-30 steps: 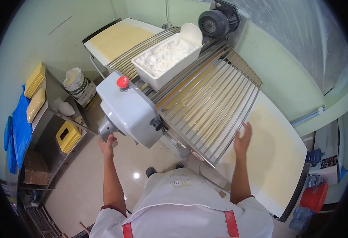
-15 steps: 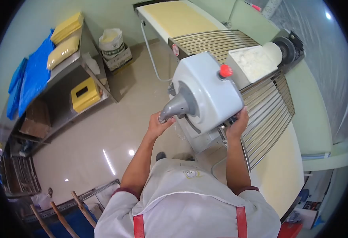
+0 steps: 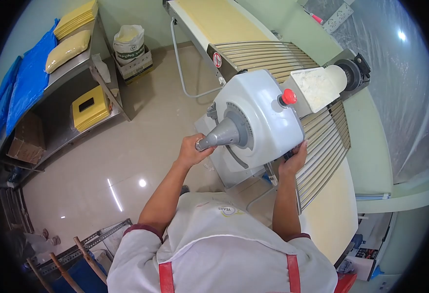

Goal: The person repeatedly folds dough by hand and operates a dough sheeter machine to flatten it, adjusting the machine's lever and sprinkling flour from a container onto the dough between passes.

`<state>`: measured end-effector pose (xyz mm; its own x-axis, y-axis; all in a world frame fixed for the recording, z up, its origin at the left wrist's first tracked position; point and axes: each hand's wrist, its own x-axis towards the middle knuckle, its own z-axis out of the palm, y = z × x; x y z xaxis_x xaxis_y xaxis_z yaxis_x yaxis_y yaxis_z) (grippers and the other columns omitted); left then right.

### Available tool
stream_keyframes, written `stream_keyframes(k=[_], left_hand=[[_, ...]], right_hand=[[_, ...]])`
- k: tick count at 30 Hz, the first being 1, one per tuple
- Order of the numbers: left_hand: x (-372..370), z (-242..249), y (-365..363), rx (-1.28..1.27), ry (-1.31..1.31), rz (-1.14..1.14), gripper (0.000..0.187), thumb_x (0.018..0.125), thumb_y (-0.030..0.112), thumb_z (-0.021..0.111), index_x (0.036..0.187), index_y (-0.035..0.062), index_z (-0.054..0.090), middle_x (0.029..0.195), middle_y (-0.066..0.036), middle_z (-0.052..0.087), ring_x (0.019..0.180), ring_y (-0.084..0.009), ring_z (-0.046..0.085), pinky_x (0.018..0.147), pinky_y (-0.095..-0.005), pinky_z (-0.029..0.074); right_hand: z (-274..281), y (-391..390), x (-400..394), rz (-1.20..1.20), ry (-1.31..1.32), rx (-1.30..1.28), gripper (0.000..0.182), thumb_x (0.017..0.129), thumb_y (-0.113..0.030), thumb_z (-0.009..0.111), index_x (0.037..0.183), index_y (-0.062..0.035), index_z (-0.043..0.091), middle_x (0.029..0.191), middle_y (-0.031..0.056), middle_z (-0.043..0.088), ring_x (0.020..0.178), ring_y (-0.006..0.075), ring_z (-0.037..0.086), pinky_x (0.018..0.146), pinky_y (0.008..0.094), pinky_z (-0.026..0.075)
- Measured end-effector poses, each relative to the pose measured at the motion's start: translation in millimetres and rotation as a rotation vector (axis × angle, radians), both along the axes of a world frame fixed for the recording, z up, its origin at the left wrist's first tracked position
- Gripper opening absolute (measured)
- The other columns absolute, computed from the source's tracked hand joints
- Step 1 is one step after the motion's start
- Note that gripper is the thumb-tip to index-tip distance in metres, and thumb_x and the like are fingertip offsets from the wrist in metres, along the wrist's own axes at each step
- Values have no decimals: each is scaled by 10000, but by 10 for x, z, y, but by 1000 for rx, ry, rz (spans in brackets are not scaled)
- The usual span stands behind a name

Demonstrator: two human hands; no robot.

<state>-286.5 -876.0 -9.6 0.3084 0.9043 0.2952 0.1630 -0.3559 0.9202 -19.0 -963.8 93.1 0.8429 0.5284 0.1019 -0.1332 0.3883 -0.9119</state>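
A white dough sheeter head (image 3: pixel 266 117) with a red knob (image 3: pixel 288 96) on its top stands in front of me. My left hand (image 3: pixel 191 151) is closed round the end of the grey lever (image 3: pixel 220 136), which points to the left from a round dial. At the machine's lower right corner, my right hand (image 3: pixel 294 160) has its fingers curled under the edge, by a dark part. My fingers hide most of that part. A metal guard of curved bars (image 3: pixel 319 141) lies right beside this hand.
A flour tray (image 3: pixel 317 88) sits on the machine. Conveyor belts (image 3: pixel 214 19) stretch away and toward me. On the left, a steel shelf (image 3: pixel 85 68) holds yellow packs (image 3: pixel 91 110) and blue plastic (image 3: pixel 33 78). A flour sack (image 3: pixel 129 46) stands in a box; wooden sticks (image 3: pixel 68 273) are lower left.
The view has shifted, so the shelf and floor sit farther left. The lever's angle looks slightly changed, with its dial scale now showing. Both hands keep their places on the machine.
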Motion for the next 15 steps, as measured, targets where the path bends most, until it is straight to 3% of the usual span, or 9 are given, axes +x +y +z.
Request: stream_keyframes(k=[3, 6, 8, 10, 12, 15], left_hand=[[-34, 73, -6, -6, 24, 19, 241, 674, 209, 805, 723, 40, 640, 647, -118, 642, 569, -209, 633, 566, -317, 489], [12, 4, 10, 26, 0, 25, 246, 677, 208, 806, 720, 41, 631, 641, -116, 635, 561, -208, 622, 560, -317, 482], [18, -37, 5, 36, -8, 23, 247, 677, 204, 806, 719, 41, 626, 632, -110, 629, 554, -203, 613, 557, -314, 479], [11, -21, 2, 21, 17, 28, 245, 674, 198, 807, 720, 41, 623, 623, -102, 624, 550, -194, 606, 557, -309, 477], [18, -27, -20, -26, 5, 24, 241, 669, 188, 808, 720, 42, 622, 623, -94, 625, 554, -176, 603, 559, -302, 476], [30, -25, -31, -38, -33, 31, 233, 668, 172, 806, 728, 41, 623, 626, -83, 626, 564, -149, 599, 564, -292, 473]], right_hand=[[-23, -52, 112, -2, -108, -143, 264, 997, -280, 469, 932, -57, 597, 830, -6, 568, 788, 98, 537, 725, 261, 431], [381, 139, 308, -158, -772, -80, 248, 975, -208, 477, 1023, 4, 595, 956, 62, 598, 926, 160, 565, 844, 307, 440], [887, 370, 541, -215, -1106, -221, 196, 941, -143, 511, 1024, 19, 581, 994, 124, 594, 943, 231, 576, 869, 351, 447], [1318, 774, 718, -63, -1474, -382, 266, 914, -182, 526, 1074, 23, 582, 1046, 195, 595, 1005, 321, 580, 902, 395, 454], [1352, 1243, 885, -29, -1499, -864, 334, 904, -227, 508, 1097, 31, 595, 1119, 242, 601, 1071, 383, 570, 928, 434, 457], [1451, 1587, 866, 153, -1436, -1318, 365, 893, -256, 493, 1069, 36, 624, 1097, 255, 629, 1053, 395, 602, 906, 458, 479]])
